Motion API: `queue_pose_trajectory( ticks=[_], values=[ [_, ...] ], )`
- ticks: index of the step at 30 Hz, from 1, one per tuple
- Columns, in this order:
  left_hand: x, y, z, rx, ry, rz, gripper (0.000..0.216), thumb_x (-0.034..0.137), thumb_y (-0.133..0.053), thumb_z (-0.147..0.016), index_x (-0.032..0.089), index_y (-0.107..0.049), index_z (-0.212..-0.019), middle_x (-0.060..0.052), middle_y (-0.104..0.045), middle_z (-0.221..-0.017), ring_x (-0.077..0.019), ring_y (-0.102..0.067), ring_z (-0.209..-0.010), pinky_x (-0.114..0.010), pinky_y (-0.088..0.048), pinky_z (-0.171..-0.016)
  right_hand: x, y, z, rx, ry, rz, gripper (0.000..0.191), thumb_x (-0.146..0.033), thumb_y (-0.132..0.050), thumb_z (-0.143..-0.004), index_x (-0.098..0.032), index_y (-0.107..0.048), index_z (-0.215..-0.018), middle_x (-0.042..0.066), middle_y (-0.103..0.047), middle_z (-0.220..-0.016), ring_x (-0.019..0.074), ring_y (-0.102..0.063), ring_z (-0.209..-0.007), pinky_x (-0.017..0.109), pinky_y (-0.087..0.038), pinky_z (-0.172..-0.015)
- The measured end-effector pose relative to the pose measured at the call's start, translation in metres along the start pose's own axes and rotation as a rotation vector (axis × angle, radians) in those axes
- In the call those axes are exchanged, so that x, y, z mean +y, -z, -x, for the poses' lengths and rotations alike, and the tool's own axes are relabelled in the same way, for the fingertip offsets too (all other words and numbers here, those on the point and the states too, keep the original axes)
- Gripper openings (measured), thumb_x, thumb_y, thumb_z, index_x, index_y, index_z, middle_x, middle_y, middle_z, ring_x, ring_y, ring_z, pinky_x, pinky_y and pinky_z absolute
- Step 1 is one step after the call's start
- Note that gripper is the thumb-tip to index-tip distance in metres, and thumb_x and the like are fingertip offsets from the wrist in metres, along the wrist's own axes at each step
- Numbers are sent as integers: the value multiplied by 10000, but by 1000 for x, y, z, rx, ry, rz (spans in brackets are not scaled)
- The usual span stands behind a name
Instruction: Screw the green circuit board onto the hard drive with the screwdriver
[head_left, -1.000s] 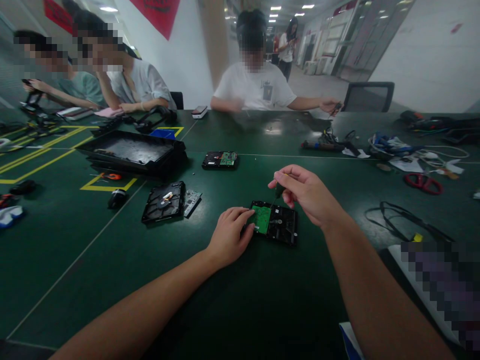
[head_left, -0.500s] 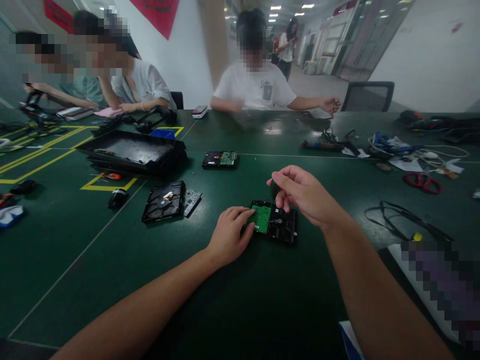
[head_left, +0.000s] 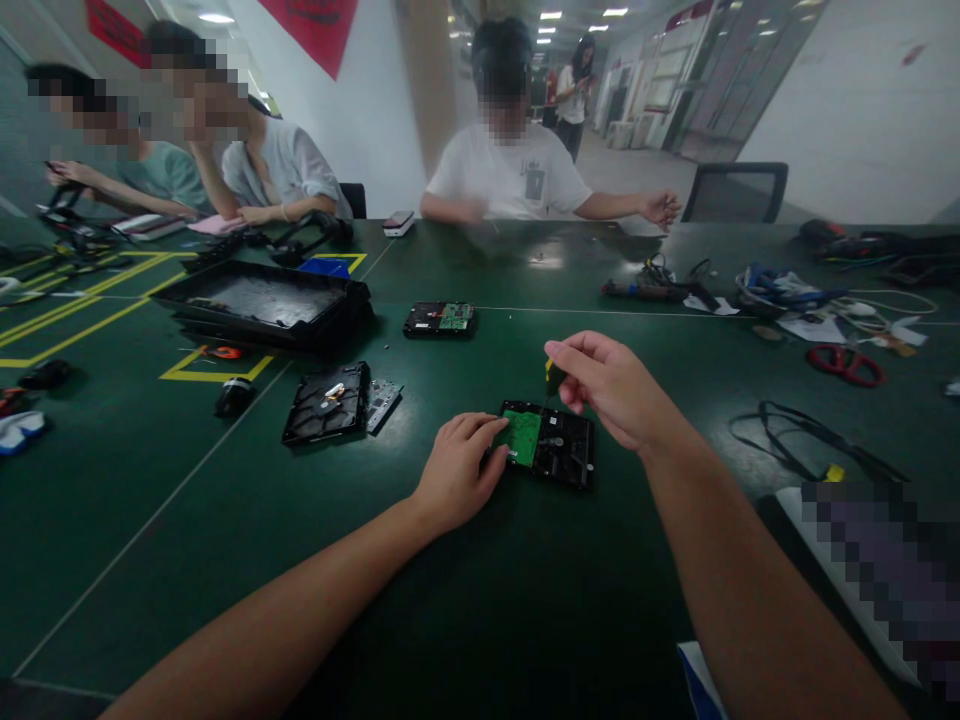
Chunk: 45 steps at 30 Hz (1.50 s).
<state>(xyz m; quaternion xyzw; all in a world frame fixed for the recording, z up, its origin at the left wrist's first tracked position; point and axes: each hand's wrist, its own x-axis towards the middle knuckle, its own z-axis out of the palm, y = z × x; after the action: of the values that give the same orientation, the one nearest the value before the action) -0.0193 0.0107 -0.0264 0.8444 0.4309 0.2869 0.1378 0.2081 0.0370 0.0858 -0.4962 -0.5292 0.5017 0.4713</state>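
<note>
A hard drive (head_left: 568, 455) lies flat on the dark green table in front of me, its green circuit board (head_left: 525, 437) facing up. My left hand (head_left: 463, 465) grips the drive's left end, fingertips over the circuit board and thumb at the near edge. Between the thumb and fingers of my right hand (head_left: 596, 385) is a small screwdriver (head_left: 553, 378) with a yellow and black handle. Its thin shaft points down at the board's right edge; whether the tip sits in a screw is too small to tell.
Left of my hands lie an opened hard drive (head_left: 327, 403) and a loose circuit board (head_left: 384, 405). Another drive (head_left: 439, 319) is farther back, near black trays (head_left: 262, 300). Red scissors (head_left: 845, 365) and a black cable (head_left: 814, 440) lie right. A person in white (head_left: 510, 180) sits opposite.
My right hand has shifted slightly and turned the screwdriver, so its yellow part and shaft now show. My left hand and the hard drive have stayed in place.
</note>
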Motion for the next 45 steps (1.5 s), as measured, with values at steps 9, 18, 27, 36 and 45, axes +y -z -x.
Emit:
queue_pose_trajectory(
  ticks=[9, 18, 27, 36, 45],
  values=[
    [1, 1, -1, -2, -6, -9, 389, 284, -582, -1011, 252, -591, -1398, -103, -668, -1325, -293, -606, -1247, -539, -501, -1074, -1, -1, -2, 111, -79, -190, 425, -482, -872, -791, -220, -561, -914, -15, -629, -779, 124, -656, -557, 246, -515, -475],
    [-2, -1, 0, -9, -10, -9, 391, 290, -577, -1016, 246, -586, -1404, -100, -662, -1333, -286, -592, -1260, -532, -493, -1082, -5, -1, -1, 4, 22, -27, 238, -406, -659, -938, -196, -767, -964, 78, -764, -1046, 94, -527, -611, 234, -380, -472],
    [0, 1, 0, -26, 9, -10, 399, 297, -573, -1019, 246, -583, -1414, -105, -657, -1344, -293, -587, -1271, -534, -490, -1085, 8, -1, -7, 130, -27, -109, 359, -515, -797, -847, -212, -606, -880, -19, -598, -682, 85, -466, -510, 230, -314, -418],
    [0, 1, -1, -20, 2, -7, 398, 295, -581, -1010, 250, -586, -1405, -106, -656, -1342, -296, -596, -1256, -542, -497, -1074, 8, -6, -6, 208, -55, -135, 412, -488, -828, -828, -232, -520, -927, -30, -579, -732, 63, -477, -455, 212, -229, -344],
    [3, 3, -1, -11, 5, -7, 397, 286, -580, -1010, 254, -592, -1405, -103, -665, -1327, -293, -601, -1251, -536, -499, -1074, 7, -5, -5, 37, -2, -11, 375, -589, -615, -965, -218, -672, -979, 42, -701, -912, 52, -477, -456, 220, -267, -373]
  ],
)
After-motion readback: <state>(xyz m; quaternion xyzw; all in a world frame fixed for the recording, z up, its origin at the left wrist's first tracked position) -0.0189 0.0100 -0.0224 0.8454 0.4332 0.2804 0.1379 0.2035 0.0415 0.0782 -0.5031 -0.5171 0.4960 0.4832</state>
